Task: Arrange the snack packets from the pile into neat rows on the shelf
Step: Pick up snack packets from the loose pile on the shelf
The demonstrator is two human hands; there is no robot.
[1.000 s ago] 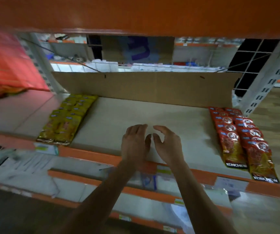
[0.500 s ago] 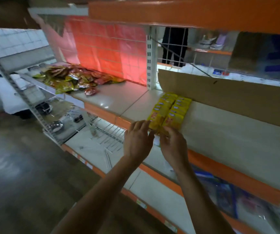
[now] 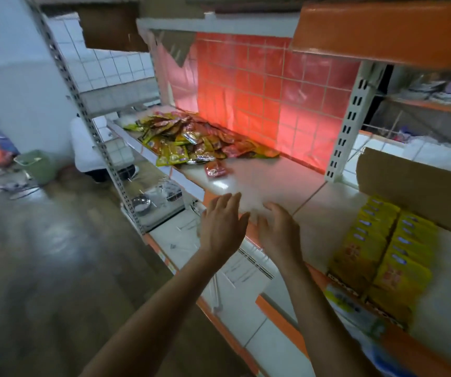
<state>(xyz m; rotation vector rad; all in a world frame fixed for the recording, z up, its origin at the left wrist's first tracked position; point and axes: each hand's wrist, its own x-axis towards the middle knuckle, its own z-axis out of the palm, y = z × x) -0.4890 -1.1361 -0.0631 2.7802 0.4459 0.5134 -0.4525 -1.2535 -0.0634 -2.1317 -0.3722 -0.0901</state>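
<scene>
Both grips have left the yellow rows (image 3: 387,248); my left grip (image 3: 223,227) and right grip (image 3: 278,232) hover spread, empty, over the shelf (image 3: 259,178) front edge. Farther along, the snack pile (image 3: 189,142) lies toward its back-left corner.

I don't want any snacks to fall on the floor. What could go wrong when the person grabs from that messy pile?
The pile is heaped loosely near the front edge of the shelf, so pulling packets out could send others sliding to the floor. The lone red packet lies apart by that edge, so it might get knocked off in passing.
</scene>
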